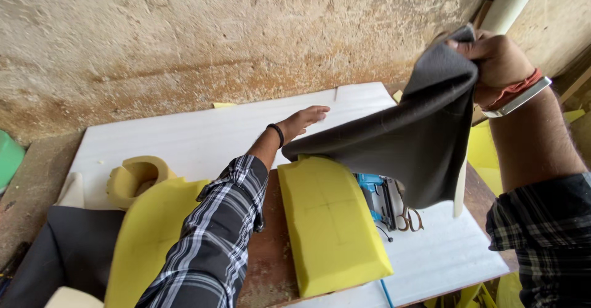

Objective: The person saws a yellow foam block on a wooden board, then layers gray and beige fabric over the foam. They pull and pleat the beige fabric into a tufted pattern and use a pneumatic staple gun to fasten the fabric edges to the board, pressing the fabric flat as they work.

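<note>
Nearest, a yellow rectangular foam cushion block (332, 222) lies on the tabletop (271, 259), just below the left hand's wrist, with a blue stapling tool (377, 198) and a pair of scissors (409, 220) touching its right side. To the left lie a curved yellow foam piece (148, 234) and a small hollow yellow foam cup (138, 175). The left hand (301, 122) reaches flat over a white foam sheet (203, 132), its fingers (317, 112) stretched out and held together, the palm at the lower edge of a dark grey fabric piece (412, 135). The right hand (495, 58), raised higher, pinches the fabric's top corner between its closed fingers (471, 46), so the cloth hangs down from them toward the cushion.
</note>
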